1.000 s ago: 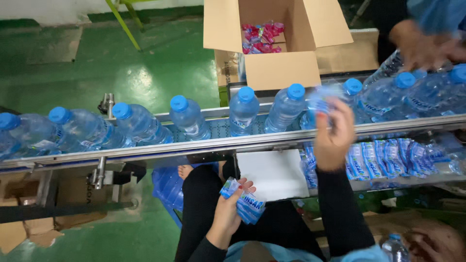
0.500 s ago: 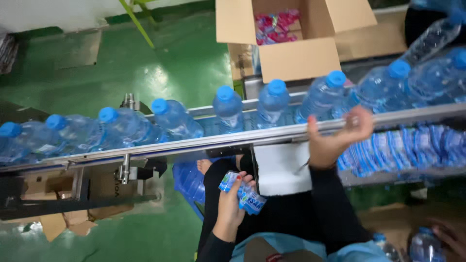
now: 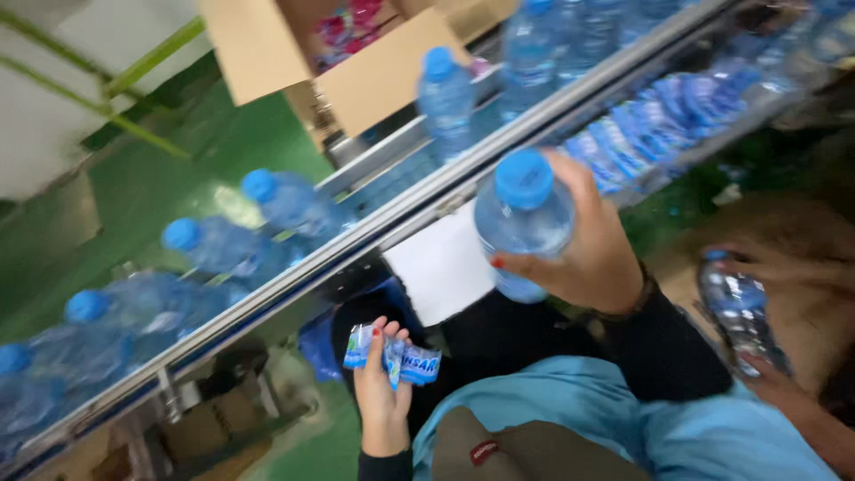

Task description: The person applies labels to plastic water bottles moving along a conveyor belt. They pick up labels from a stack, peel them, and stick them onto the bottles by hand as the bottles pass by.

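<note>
Clear plastic bottles with blue caps (image 3: pixel 183 236) are lying behind the metal conveyor rail (image 3: pixel 356 254), crowding that edge. The left hand (image 3: pixel 383 392) is pinching glossy blue labels (image 3: pixel 396 361) below the rail. The right hand (image 3: pixel 592 254) is gripping a blue-capped bottle (image 3: pixel 525 218) above the lap, near a label strip (image 3: pixel 659 120); another person's hand is holding a bottle far right.

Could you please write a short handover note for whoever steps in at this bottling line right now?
Right hand: holds a blue-capped water bottle lifted off the line; no label shows on it.
Left hand: grips a small stack of blue label sleeves over the lap.
Conveyor: more capped bottles standing on it, unlabelled as far as can be seen.
More blue sleeves lie along the rail.
Another person's hands hold a bottle at right.
Left: the held bottle lacks its sleeve.
</note>
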